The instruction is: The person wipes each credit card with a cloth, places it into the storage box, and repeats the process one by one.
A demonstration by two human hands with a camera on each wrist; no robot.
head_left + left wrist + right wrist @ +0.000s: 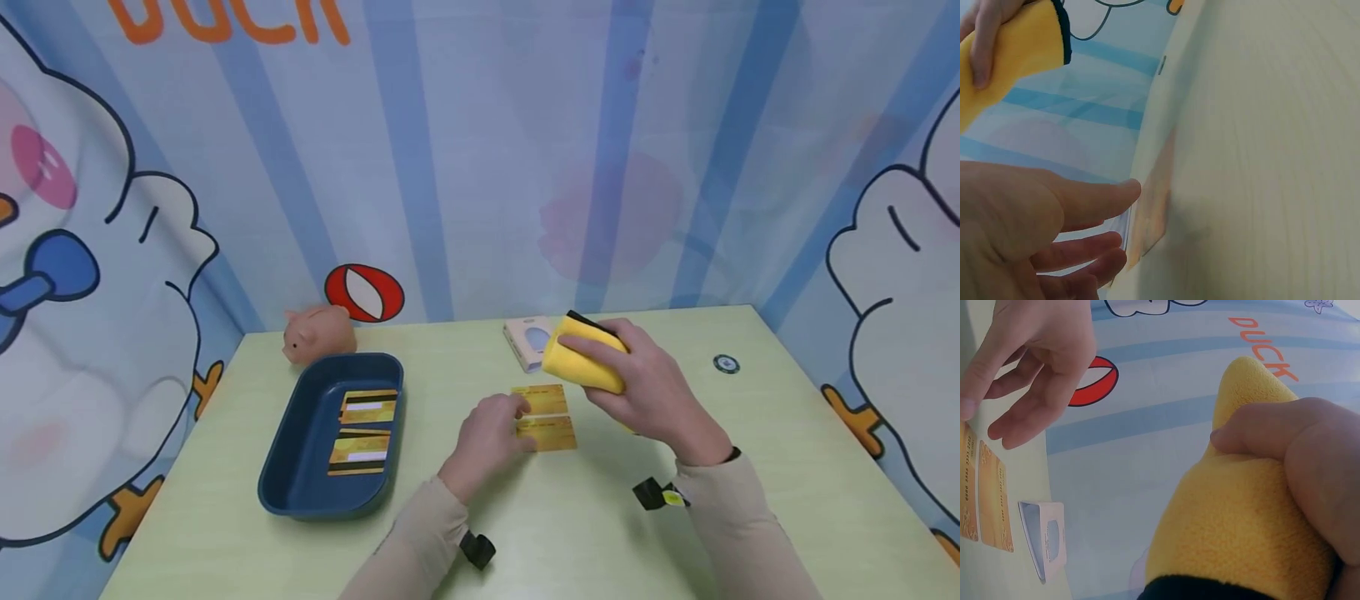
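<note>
My right hand [652,392] grips a folded yellow cloth [576,358] with dark edging, raised above the table. Its thumb presses into the plush fabric in the right wrist view. Two gold bank cards, a farther one [546,399] and a nearer one [553,434], lie side by side on the table, printed numbers up. My left hand [486,440] hovers at their left edge, thumb and fingers spread apart with nothing between them. Whether a fingertip touches a card, I cannot tell. In the left wrist view the cards [1154,212] appear edge-on beyond the thumb.
A dark blue tray [288,450] on the left holds gold cards [360,454] in two groups, stripe side up. Behind it stands a pink piggy bank [321,335]. A small pale box [525,343] lies behind the loose cards; a round chip [726,363] is at far right.
</note>
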